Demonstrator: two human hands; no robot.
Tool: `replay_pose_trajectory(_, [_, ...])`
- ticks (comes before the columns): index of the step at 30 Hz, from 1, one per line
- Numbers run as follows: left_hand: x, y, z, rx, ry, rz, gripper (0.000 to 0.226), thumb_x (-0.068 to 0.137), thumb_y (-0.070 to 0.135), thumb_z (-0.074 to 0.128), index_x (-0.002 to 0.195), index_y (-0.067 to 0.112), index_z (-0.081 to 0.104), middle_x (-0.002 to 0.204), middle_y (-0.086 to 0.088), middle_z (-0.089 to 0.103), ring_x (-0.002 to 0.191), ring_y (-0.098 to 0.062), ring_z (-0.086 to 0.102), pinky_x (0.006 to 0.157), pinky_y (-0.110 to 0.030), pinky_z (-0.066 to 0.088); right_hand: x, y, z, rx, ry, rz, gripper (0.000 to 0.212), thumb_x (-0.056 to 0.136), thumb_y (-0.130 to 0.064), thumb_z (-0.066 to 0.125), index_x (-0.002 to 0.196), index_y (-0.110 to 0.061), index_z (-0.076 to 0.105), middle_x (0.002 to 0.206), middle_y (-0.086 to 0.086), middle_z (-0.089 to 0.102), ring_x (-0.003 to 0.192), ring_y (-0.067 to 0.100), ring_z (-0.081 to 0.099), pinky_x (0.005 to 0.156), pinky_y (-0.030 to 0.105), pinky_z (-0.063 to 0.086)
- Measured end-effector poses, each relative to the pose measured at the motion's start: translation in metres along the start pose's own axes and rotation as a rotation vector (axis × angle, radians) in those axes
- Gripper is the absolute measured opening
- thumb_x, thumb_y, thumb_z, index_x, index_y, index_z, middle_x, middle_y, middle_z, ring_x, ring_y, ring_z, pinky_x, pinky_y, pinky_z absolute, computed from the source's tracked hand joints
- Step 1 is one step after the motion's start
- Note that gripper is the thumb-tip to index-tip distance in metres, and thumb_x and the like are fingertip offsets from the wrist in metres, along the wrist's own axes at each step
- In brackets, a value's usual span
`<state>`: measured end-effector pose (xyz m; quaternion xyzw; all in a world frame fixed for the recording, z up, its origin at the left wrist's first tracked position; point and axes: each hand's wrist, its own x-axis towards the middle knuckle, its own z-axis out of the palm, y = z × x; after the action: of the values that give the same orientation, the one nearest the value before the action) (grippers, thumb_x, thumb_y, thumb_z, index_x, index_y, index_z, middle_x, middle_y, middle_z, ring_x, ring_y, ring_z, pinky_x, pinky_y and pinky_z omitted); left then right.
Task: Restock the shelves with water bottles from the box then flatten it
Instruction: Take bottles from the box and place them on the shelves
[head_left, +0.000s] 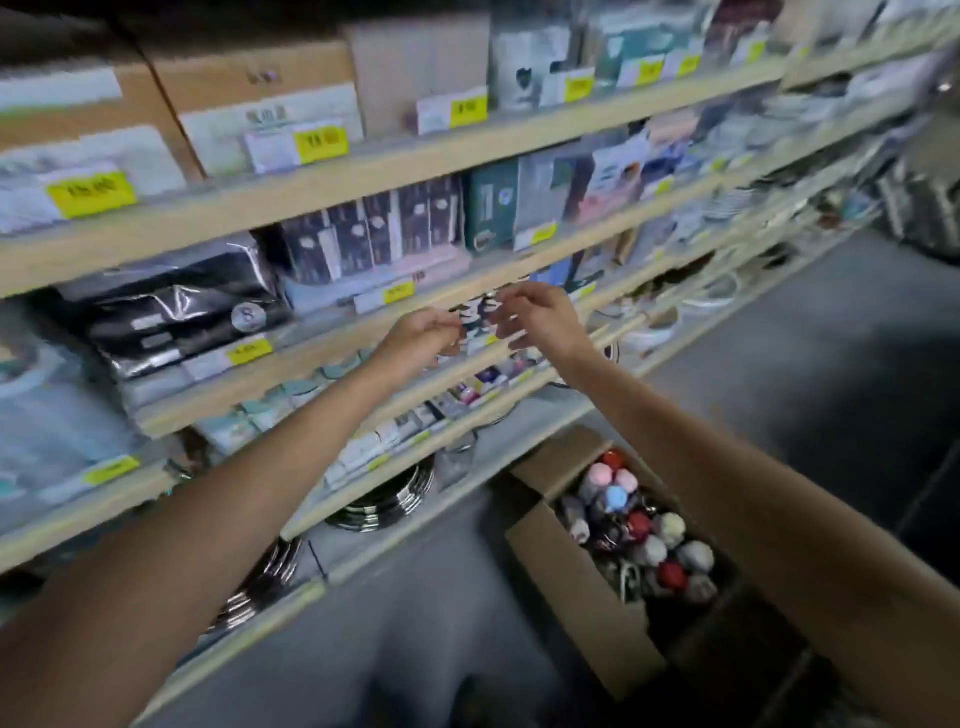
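Observation:
An open cardboard box (576, 597) stands on the floor at the lower right, against the shelving. Inside it are several water bottles (641, 527) with pink, blue, red and grey tops. Both my arms reach up to a middle shelf (322, 358). My left hand (423, 332) has its fingers curled toward black-and-white patterned items (480, 312) on that shelf; blur hides whether it grips one. My right hand (543, 319) hovers just right of them, fingers loosely spread and holding nothing.
Wooden shelves run from left to far right, packed with boxed and bagged goods and yellow price tags (91, 195). Metal round trays (384, 501) lie on the lowest shelf beside the box. Grey floor (779, 374) spreads to the right.

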<state>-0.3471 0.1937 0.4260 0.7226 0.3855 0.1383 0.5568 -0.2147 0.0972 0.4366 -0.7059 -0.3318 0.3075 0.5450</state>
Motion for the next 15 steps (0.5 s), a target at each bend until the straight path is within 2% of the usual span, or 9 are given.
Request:
replay_pose_trajectory(3, [0.021,-0.016,0.060,-0.016,-0.105,-0.083,0.014,0.095,0.008,0.049,0.105,0.015,0.057,0.086,0.000,0.059,0.050,0.006,0.058,0.048,-0.010,0.041,0.003,0.060,-0.043,-0.012,0.043,0.135,0.020,0.096,-0.008,0.039,0.094,-0.012,0.059,0.078,0.007,0.064,0.055,0.010,0.059,0.050,0.020,0.044])
replay_pose_trajectory(4, [0.028,-0.020,0.078,0.000,-0.139,-0.105,0.012,0.095,0.009,0.050,0.101,0.017,0.057,0.085,0.001,0.059,0.049,0.007,0.057,0.049,-0.010,0.041,0.003,0.078,-0.054,-0.009,0.061,0.181,0.022,0.096,-0.008,0.039,0.089,-0.014,0.058,0.077,0.006,0.063,0.052,0.007,0.058,0.049,0.019,0.043])
replay_pose_trajectory(5, [0.035,-0.026,0.096,0.019,-0.173,-0.129,0.011,0.095,0.012,0.051,0.101,0.018,0.057,0.086,0.002,0.059,0.053,0.006,0.058,0.052,-0.013,0.040,0.003,0.092,-0.065,-0.007,0.077,0.219,0.025,0.096,-0.008,0.038,0.084,-0.017,0.057,0.076,0.004,0.062,0.052,0.007,0.057,0.049,0.019,0.043])
replay_pose_trajectory(7, [0.047,-0.037,0.130,0.042,-0.233,-0.173,0.020,0.094,0.013,0.052,0.113,0.013,0.058,0.096,-0.001,0.061,0.065,-0.001,0.059,0.056,-0.012,0.043,0.001,0.122,-0.086,-0.002,0.127,0.305,0.028,0.095,-0.007,0.038,0.078,-0.019,0.056,0.074,0.002,0.062,0.060,0.014,0.057,0.055,0.024,0.043])
replay_pose_trajectory(9, [0.058,-0.045,0.166,0.075,-0.306,-0.191,0.030,0.094,0.010,0.051,0.124,0.005,0.054,0.105,-0.006,0.059,0.071,-0.005,0.056,0.050,-0.004,0.042,-0.001,0.153,-0.110,0.029,0.185,0.393,0.026,0.094,-0.005,0.038,0.080,-0.015,0.057,0.073,0.002,0.061,0.062,0.018,0.057,0.058,0.027,0.045])
replay_pose_trajectory(10, [0.065,-0.049,0.184,0.112,-0.349,-0.207,0.031,0.095,0.011,0.051,0.125,0.005,0.053,0.106,-0.006,0.058,0.071,-0.005,0.055,0.051,-0.004,0.041,-0.002,0.170,-0.123,0.022,0.220,0.429,0.024,0.093,-0.004,0.038,0.084,-0.012,0.058,0.071,0.003,0.061,0.061,0.017,0.057,0.056,0.026,0.047])
replay_pose_trajectory(12, [0.076,-0.055,0.211,0.157,-0.412,-0.235,0.032,0.095,0.014,0.050,0.127,0.009,0.053,0.107,-0.004,0.059,0.077,-0.009,0.058,0.057,-0.013,0.042,-0.005,0.192,-0.139,-0.009,0.260,0.483,0.023,0.091,-0.001,0.037,0.088,-0.008,0.059,0.071,0.006,0.060,0.058,0.016,0.056,0.047,0.021,0.046])
replay_pose_trajectory(15, [0.102,-0.065,0.264,0.201,-0.527,-0.266,0.032,0.095,0.017,0.050,0.126,0.013,0.053,0.113,-0.003,0.060,0.092,-0.013,0.058,0.062,-0.017,0.041,-0.012,0.226,-0.174,-0.002,0.325,0.583,0.026,0.089,0.000,0.039,0.075,-0.012,0.057,0.069,0.008,0.060,0.051,0.012,0.057,0.048,0.022,0.044])
